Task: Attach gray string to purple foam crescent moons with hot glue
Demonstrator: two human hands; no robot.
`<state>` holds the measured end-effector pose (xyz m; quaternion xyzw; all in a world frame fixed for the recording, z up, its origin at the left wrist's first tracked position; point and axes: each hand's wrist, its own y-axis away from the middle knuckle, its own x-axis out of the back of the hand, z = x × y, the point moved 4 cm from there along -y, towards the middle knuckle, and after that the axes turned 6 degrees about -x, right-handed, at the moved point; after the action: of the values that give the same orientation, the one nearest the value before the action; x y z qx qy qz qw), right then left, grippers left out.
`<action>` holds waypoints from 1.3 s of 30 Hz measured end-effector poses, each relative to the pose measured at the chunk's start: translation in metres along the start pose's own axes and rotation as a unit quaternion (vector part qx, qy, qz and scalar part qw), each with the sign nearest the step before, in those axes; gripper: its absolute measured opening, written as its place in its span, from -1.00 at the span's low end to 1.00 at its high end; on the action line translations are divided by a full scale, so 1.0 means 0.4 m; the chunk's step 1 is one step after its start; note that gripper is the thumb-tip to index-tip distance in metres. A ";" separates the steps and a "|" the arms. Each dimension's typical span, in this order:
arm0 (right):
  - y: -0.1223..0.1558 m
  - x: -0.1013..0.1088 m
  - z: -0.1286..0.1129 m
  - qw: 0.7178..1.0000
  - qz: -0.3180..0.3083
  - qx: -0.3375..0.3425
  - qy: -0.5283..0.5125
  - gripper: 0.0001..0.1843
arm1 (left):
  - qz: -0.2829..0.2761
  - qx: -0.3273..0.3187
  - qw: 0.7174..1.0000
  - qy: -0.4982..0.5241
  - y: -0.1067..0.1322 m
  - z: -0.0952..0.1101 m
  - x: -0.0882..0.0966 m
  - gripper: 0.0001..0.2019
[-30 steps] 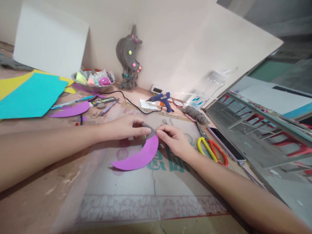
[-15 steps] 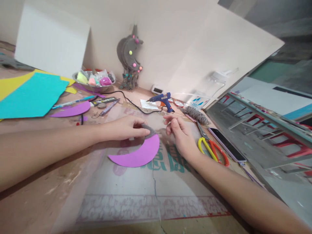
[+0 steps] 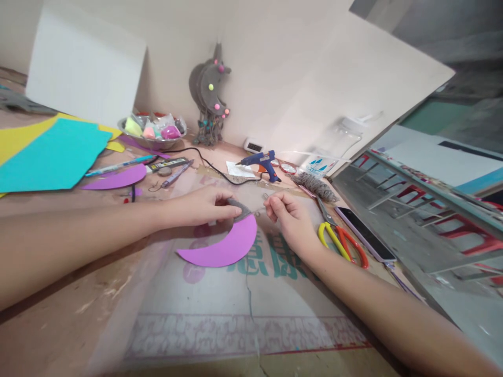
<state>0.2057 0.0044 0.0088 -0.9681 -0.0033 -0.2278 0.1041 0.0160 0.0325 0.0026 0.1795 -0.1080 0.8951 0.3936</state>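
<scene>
A purple foam crescent [image 3: 223,247] lies on a printed sack sheet [image 3: 243,293] in the middle of the table. My left hand [image 3: 200,206] pinches its upper tip, where a grey piece [image 3: 240,208] sits on the foam. My right hand [image 3: 288,217] hovers just right of that tip, fingers pinched on a small thin piece that I cannot make out, perhaps a wire loop.
A blue glue gun [image 3: 261,161] with its black cord lies behind the hands. Yellow and red scissors [image 3: 341,243] and a phone [image 3: 363,230] lie at the right. At left are teal foam sheets [image 3: 51,157], a second purple crescent [image 3: 116,178], pens and a bowl of bagged beads [image 3: 153,131]. A grey crescent hanging [image 3: 210,91] leans on the wall.
My right hand let go of the crescent's tip, lifted away to the right and now pinches something small. The crescent has settled flatter on the sheet. My left hand kept its hold.
</scene>
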 end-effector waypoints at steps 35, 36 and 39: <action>0.018 -0.047 -0.042 0.982 -0.116 0.105 0.102 -0.74 | -0.031 -0.077 0.987 -0.139 -0.008 0.004 -0.005 -0.74; 0.018 -0.046 -0.041 0.984 -0.109 0.101 0.097 -0.76 | -0.032 -0.077 0.986 -0.143 -0.009 0.003 -0.005 -0.74; 0.017 -0.044 -0.043 0.986 -0.092 0.104 0.089 -0.86 | -0.036 -0.085 0.985 -0.147 -0.009 0.002 -0.006 -0.72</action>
<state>0.1826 -0.0050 0.0147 -0.9235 -0.1070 -0.3201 0.1822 0.0203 0.0332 0.0027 0.2791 -0.2342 0.8315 0.4193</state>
